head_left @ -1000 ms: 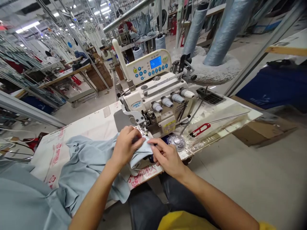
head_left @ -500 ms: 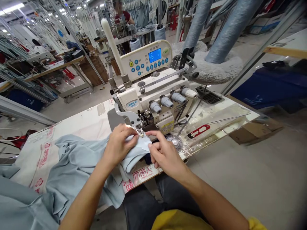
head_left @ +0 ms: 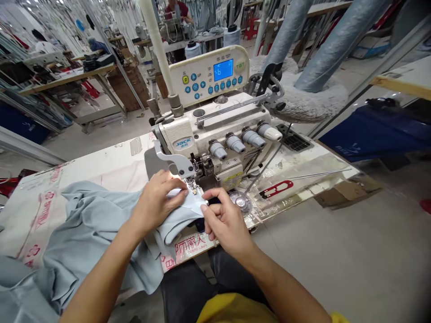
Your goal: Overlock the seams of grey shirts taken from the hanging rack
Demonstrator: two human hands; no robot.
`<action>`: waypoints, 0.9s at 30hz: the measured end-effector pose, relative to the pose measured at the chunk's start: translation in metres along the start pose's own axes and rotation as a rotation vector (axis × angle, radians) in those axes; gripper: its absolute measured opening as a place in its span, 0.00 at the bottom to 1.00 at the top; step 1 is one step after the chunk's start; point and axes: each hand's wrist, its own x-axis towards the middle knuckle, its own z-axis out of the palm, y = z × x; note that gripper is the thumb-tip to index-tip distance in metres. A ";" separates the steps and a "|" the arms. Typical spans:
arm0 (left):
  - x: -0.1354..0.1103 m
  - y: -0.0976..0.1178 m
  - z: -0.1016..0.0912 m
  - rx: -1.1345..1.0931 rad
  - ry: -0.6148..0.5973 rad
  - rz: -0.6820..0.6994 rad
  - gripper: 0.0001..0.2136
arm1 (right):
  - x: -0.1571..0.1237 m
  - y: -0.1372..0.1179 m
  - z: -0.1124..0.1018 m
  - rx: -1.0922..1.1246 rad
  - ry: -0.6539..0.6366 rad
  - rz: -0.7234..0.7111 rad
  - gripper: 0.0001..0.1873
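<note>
Light blue-grey fabric [head_left: 101, 220] spreads over the left of the table, with one edge running up to the presser foot [head_left: 194, 188] of a white overlock sewing machine [head_left: 215, 121]. My left hand [head_left: 158, 197] lies on the fabric just left of the foot, thumb and fingers pinching it. On the other side, my right hand [head_left: 224, 217] grips the fabric's right edge between thumb and fingertips, close in front of the foot. A fold of the cloth hangs toward the table's front edge.
Red thread snips [head_left: 276, 189] lie on the table right of the machine, near a clear round disc [head_left: 240, 202]. A control panel [head_left: 208, 74] with a lit screen stands behind the machine head. Wrapped blue-grey pipes [head_left: 286, 31] rise at the back. A person [head_left: 178, 11] sits farther off.
My right forefinger has drawn in a little closer to the thumb on the fabric edge. Both hands stay by the presser foot; the whole view has shifted slightly.
</note>
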 end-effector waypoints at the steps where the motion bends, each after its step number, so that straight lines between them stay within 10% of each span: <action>1: 0.000 0.000 0.000 0.000 -0.001 0.002 0.06 | -0.001 0.001 0.000 0.020 0.002 0.004 0.05; 12: 0.002 0.000 -0.001 0.078 0.022 -0.036 0.06 | 0.002 0.002 0.003 0.017 0.034 -0.031 0.08; 19: -0.029 0.046 0.007 -0.099 0.100 0.010 0.09 | -0.001 0.009 -0.016 -0.529 0.109 -0.598 0.14; 27: -0.039 0.056 0.024 0.257 0.138 0.013 0.09 | 0.006 0.008 -0.019 -0.657 0.207 -0.846 0.09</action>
